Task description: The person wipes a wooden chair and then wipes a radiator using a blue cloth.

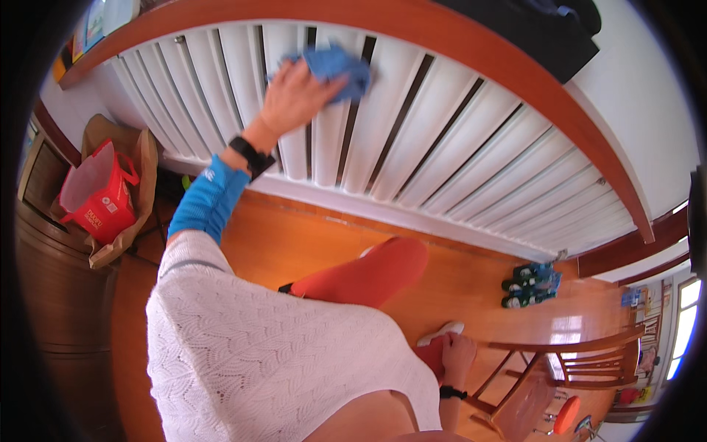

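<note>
My left hand (pixel 298 96) presses a blue cloth (pixel 338 69) against the upper part of a white column radiator (pixel 381 110), near the wooden ledge. The cloth and fingers are slightly blurred. A black watch and a blue sleeve cover are on that arm. Lower right, my right hand (pixel 459 352) rests on my knee in red trousers, with a black band at the wrist; it holds no object, and its fingers curve over the knee.
A reddish wooden ledge (pixel 442 25) arches over the radiator, with a black item (pixel 530 38) on top. A red bag (pixel 102 193) sits in a brown paper bag at left. Green bottles (pixel 530 284) and a wooden chair (pixel 525 392) stand at right.
</note>
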{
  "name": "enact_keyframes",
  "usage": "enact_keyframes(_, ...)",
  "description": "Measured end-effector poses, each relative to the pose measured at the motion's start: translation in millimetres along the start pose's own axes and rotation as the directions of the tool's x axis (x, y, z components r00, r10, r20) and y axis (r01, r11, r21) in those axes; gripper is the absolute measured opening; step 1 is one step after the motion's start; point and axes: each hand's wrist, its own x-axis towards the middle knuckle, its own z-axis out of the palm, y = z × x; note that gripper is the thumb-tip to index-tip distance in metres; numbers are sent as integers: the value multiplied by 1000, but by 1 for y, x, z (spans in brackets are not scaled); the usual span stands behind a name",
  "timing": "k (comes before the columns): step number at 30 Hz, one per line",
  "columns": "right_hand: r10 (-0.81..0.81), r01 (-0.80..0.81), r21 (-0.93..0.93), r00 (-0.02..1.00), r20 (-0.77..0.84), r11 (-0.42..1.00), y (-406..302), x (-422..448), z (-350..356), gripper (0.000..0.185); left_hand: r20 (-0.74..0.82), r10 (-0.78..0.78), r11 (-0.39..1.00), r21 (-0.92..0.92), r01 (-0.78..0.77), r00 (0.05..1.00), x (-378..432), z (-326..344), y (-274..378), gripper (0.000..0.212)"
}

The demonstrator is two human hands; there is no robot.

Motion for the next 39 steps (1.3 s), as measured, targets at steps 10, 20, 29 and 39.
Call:
enact_keyframes(10,-17,15,-25,999,-49,1000,2,-6,5,16,66,-127,946,-293,141,990,-12,22,25,64)
enact_keyframes(20,-21,21,-48,1000,14,999,3,-2,3,17,696,475,797,-600,73,539,-159,29,101,55)
enact_keyframes(29,45,-45,-39,999,0,998,-3,-1,3,16,360,703,671,-622,-404,613,-179,51,86,42)
enact_keyframes(39,41,-41,23,999,22,999,1,0,10,21,-67,-537,840,-131,526,841,4,-1,5,65)
